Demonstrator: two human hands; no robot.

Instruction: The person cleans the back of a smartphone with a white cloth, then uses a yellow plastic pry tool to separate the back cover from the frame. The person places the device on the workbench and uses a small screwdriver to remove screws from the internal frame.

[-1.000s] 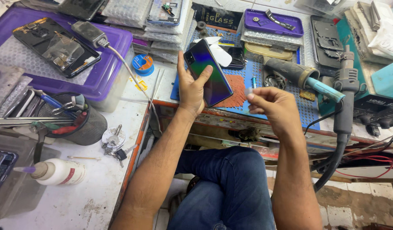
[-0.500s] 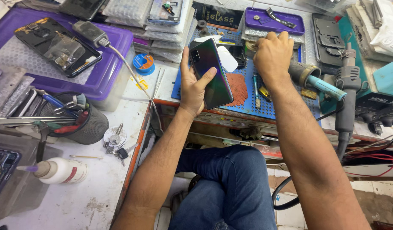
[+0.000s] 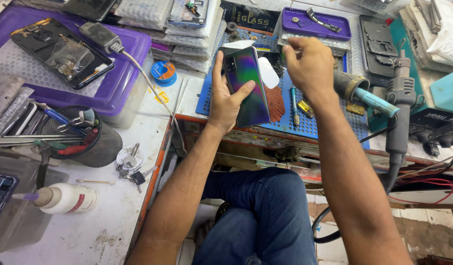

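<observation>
- Since the earlier frame the right hand [image 3: 309, 64] has stayed raised over the back of the desk [image 3: 113, 216] rather than dropping back to the near edge, and the left hand [image 3: 230, 95] has kept the smartphone [image 3: 246, 86] upright in the same place.
- The left hand is wrapped around the smartphone from its left side — thumb across the glossy, iridescent dark back, fingers curled behind the far edge. The phone stands nearly upright, camera end away from the person, above the blue perforated work mat [image 3: 305, 120].
- The right hand is loosely curled, fingers bent inward; something thin and pale seems pinched at its fingertips, but I cannot tell what it is.
- Just right of that hand lies a hot-air gun [image 3: 400, 103] with a grey body, and a soldering handle with a teal grip [image 3: 368, 98] rests near the wrist.
- A purple parts tray [image 3: 317, 24] sits behind the right hand.
- On the left stand a black mesh tool cup [image 3: 101, 142] and a white squeeze bottle [image 3: 64, 198].
</observation>
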